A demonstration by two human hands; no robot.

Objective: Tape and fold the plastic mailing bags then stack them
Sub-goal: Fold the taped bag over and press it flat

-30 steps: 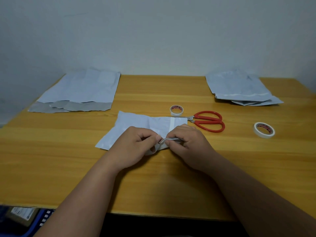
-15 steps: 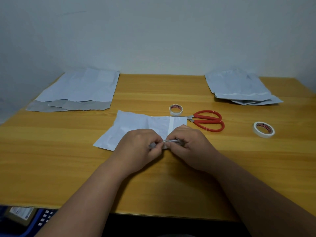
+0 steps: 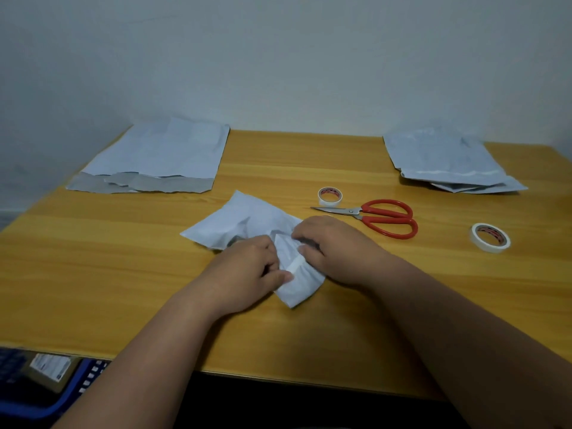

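A yellow wooden table [image 3: 93, 258] stands against a plain pale wall [image 3: 278, 57]. In the middle, the left hand [image 3: 244, 274] and right hand [image 3: 334, 246] both pinch a crumpled white mailing bag [image 3: 241, 221] with curled fingers. Flat bags [image 3: 161, 156] lie upper left, another pile [image 3: 442, 159] upper right. Red scissors [image 3: 383, 216] lie between two tape rolls [image 3: 330, 196] [image 3: 490, 237].

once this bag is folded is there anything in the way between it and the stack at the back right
Possibly. The bag, held by the left hand and right hand, lies centre; the red scissors and a tape roll lie roughly between it and the stack. Lifted over them, nothing visible blocks it.
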